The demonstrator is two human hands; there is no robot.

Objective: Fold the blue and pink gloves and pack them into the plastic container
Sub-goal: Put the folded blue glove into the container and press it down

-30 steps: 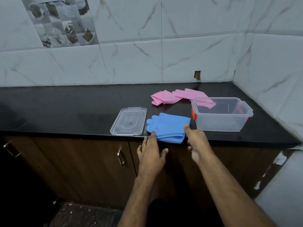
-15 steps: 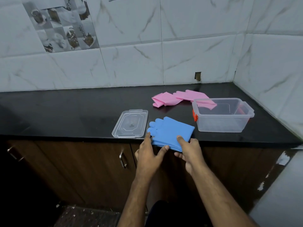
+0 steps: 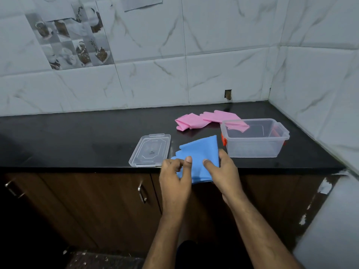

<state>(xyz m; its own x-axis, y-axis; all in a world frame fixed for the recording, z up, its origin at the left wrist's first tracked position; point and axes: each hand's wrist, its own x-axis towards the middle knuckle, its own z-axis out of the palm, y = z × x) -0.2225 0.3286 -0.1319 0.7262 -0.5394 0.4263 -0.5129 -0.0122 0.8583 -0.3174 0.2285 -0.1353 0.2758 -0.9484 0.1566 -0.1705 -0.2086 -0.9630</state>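
Blue gloves (image 3: 202,152), limp and light at centre frame: my left hand (image 3: 174,179) and right hand (image 3: 223,171) pinch the near edge, fingers clamped on them.

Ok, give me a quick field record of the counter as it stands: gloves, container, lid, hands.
blue gloves: at counter's front edge, gripped by both hands
left hand: pinches near side
right hand: holds right side, thumb on top
pink gloves: behind, unpacked, one behind the container
plastic container: open, holds no gloves
lid: flat, left of blue gloves
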